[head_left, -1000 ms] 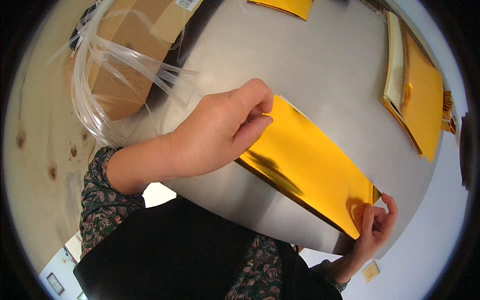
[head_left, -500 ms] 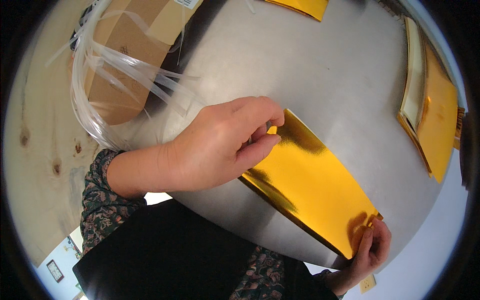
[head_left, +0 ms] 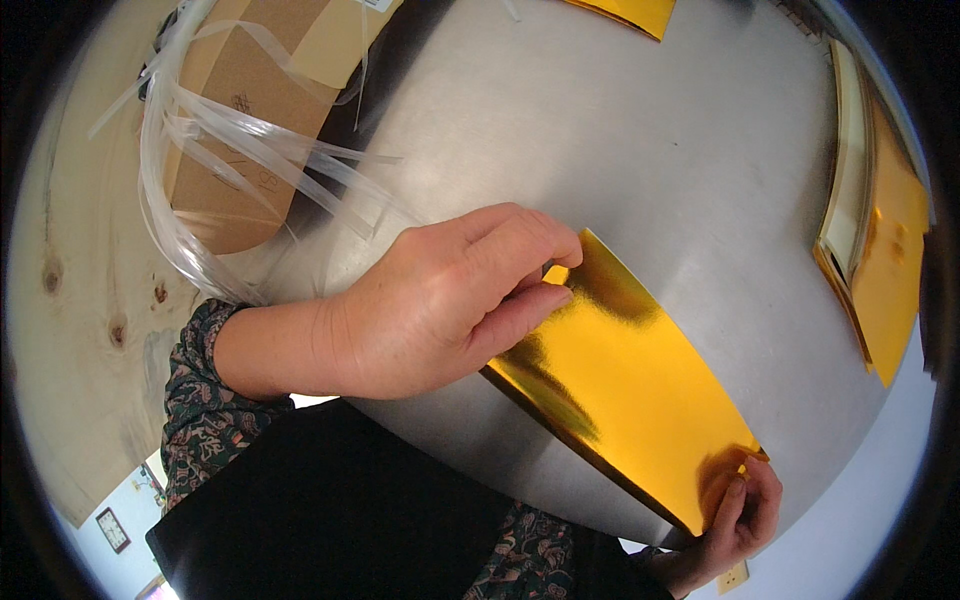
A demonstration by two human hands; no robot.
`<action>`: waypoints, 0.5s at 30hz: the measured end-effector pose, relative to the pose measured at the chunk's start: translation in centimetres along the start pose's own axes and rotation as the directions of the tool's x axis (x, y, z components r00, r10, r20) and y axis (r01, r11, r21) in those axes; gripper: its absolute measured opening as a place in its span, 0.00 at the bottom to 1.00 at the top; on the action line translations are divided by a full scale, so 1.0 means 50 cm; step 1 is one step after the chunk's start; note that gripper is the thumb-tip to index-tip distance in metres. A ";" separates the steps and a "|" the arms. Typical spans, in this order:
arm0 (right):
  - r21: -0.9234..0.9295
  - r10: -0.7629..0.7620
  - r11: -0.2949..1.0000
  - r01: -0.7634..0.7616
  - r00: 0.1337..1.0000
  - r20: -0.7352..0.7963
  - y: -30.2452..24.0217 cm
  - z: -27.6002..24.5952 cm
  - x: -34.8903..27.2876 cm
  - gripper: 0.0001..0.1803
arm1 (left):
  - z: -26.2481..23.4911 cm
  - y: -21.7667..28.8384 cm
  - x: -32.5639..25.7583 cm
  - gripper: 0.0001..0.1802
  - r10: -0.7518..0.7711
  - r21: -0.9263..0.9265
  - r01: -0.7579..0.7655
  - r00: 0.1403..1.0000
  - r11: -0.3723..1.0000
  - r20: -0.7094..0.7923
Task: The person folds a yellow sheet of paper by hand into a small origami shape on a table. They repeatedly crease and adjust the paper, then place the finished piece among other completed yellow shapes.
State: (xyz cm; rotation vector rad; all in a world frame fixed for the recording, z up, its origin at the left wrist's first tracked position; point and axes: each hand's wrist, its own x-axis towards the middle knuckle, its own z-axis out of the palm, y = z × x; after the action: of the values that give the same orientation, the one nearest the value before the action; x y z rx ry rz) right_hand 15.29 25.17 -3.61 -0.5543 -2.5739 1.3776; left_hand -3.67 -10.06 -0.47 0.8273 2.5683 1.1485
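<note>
A long sheet of shiny gold foil paper (head_left: 625, 370) lies slantwise over the near part of a grey metal table (head_left: 520, 120). At its far left end, my left hand (head_left: 470, 300) is closed, thumb and fingers pinching the edge. The tips of those fingers are partly hidden behind the hand. My right hand (head_left: 738, 505) pinches the near right corner of the same sheet between thumb and fingers. Dark reflections of the hands show on the foil.
A stack of gold and cream sheets (head_left: 875, 230) lies at the table's right edge. Another gold piece (head_left: 635, 12) is at the far edge. On the left are a brown cardboard box (head_left: 240, 150), loose clear plastic strips (head_left: 165, 200) and a wooden board (head_left: 80, 270).
Both hands and the gold sheet sit slightly lower and further right in the picture; the stack has shifted the same way. Both grips on the sheet are unchanged.
</note>
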 end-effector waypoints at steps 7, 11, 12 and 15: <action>-0.005 -0.002 1.000 0.002 1.000 -0.024 -0.009 0.005 0.006 0.12 | 0.006 -0.004 -0.004 0.20 0.024 0.031 -0.023 0.999 0.999 -0.042; 0.010 -0.011 1.000 0.012 0.997 -0.076 -0.007 0.023 0.020 0.15 | 0.023 0.002 0.002 0.20 0.021 0.109 -0.016 0.999 0.994 -0.047; 0.045 0.006 0.999 -0.002 0.997 -0.079 -0.003 0.021 0.022 0.16 | 0.031 0.006 0.003 0.20 -0.001 0.127 0.006 0.999 0.992 -0.035; -0.048 -0.095 0.995 0.091 0.991 -0.096 0.038 -0.001 0.022 0.13 | 0.072 0.026 -0.005 0.20 -0.082 0.133 0.088 0.995 0.987 -0.052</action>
State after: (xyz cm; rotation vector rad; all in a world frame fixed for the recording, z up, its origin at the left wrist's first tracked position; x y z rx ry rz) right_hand 14.75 26.60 -5.17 -0.4892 -2.5225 1.2366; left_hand -1.50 -7.27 -1.95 0.7191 2.7158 0.9898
